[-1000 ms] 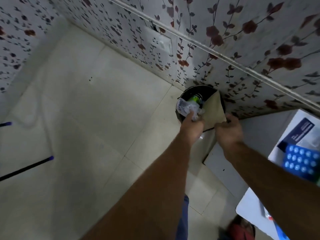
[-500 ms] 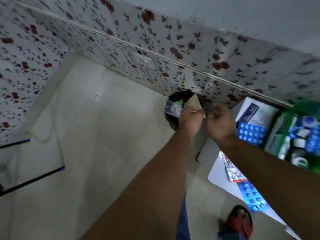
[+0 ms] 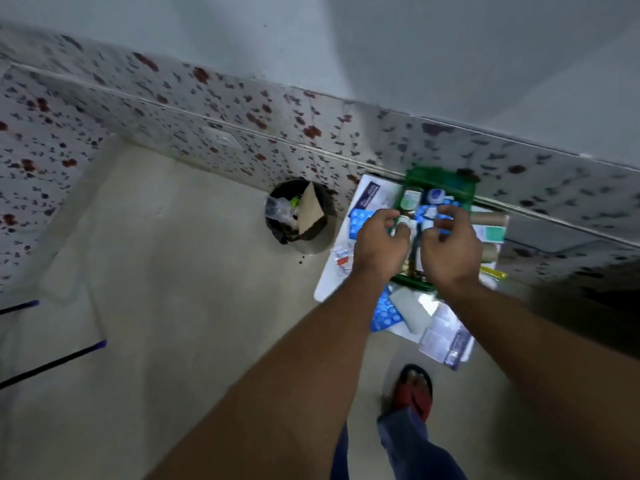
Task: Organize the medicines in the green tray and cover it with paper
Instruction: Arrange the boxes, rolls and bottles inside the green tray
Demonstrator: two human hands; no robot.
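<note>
both hands [image 3: 379, 240] [image 3: 450, 247] hid the green tray [image 3: 443, 183]; grip unclear; bin [image 3: 299, 216] just beside the worktop [image 3: 327, 282], pill strips [image 3: 384, 313] around.

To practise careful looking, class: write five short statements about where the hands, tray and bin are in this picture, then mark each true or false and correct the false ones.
1. Both hands are over the green tray. True: the left hand and right hand are above it.
2. The bin stands on the table. False: it stands on the floor by the wall, left of the table.
3. A piece of brown cardboard sticks out of the bin. True.
4. The green tray is covered with paper. False: the medicines in it are uncovered.
5. Blue blister packs lie on the table outside the tray. True.
</note>
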